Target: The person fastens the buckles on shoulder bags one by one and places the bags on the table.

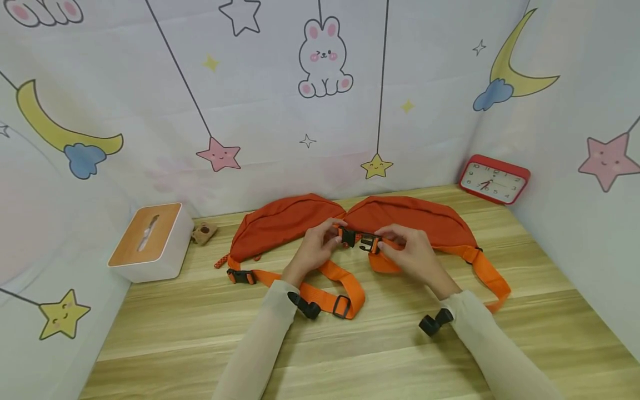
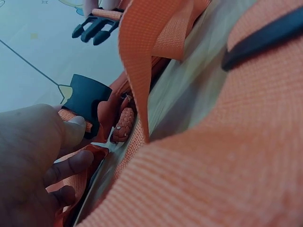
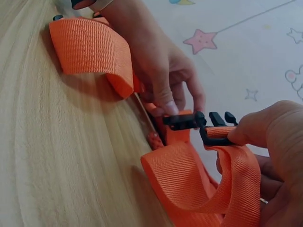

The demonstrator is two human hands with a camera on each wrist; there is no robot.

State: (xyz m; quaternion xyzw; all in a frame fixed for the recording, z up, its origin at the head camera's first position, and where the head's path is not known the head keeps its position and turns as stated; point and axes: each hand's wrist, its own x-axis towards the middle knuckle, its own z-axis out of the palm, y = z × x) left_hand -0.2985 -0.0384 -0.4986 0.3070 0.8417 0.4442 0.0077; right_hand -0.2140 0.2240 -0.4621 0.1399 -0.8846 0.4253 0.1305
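Two orange waist bags lie side by side at the back of the table, the left bag (image 1: 287, 222) and the right bag (image 1: 415, 216). My left hand (image 1: 316, 247) pinches a black socket buckle half (image 2: 85, 101) by its orange webbing end. Facing it, my right hand (image 1: 412, 253) pinches the pronged buckle half (image 3: 215, 132) between thumb and fingers. A small gap separates the two halves in the head view. An orange strap (image 1: 330, 294) with a black slider (image 1: 341, 306) loops below my left hand. Another strap (image 1: 492, 280) trails from the right bag.
A fastened black buckle (image 1: 241, 276) sits at the left bag's end. A white tissue box (image 1: 170, 253) with a wooden lid stands left, beside a small brown toy (image 1: 204, 233). At the back right, a red clock (image 1: 494, 179) leans by the wall. Black mounts are on both sleeves.
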